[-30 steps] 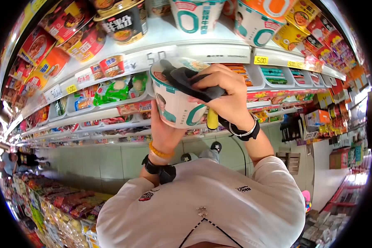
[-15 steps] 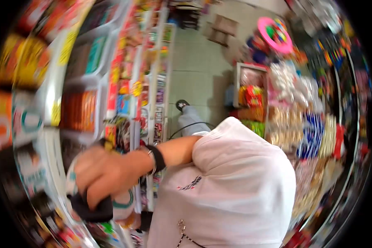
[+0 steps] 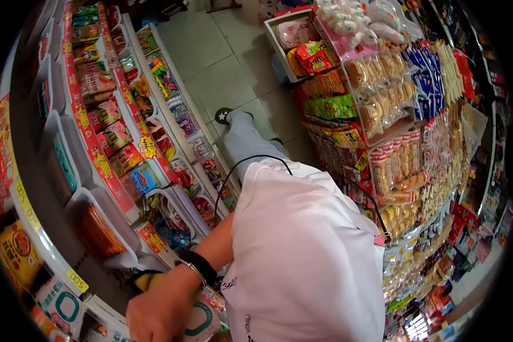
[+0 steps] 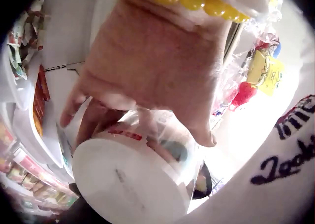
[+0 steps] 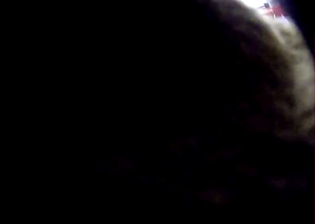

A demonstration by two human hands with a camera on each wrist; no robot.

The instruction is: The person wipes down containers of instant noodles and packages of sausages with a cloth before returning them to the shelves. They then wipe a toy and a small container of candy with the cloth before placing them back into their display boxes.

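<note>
My left grip [image 4: 157,61] curls its fingers around the side of a white cup [image 4: 130,179], whose base faces the left wrist camera. The cup shows partly behind my right grip [image 3: 159,308], near the shelf's front edge [image 3: 48,251]; blur keeps me from telling how far that grip is open or what it holds. Yellow tags [image 3: 77,280] read "5.00"; the cup's red print is illegible.

Dim and bent in the head view, glaring in the left wrist view.
White glare washes the left view's right side; the right wrist view is nearly black, bright only top right.
</note>
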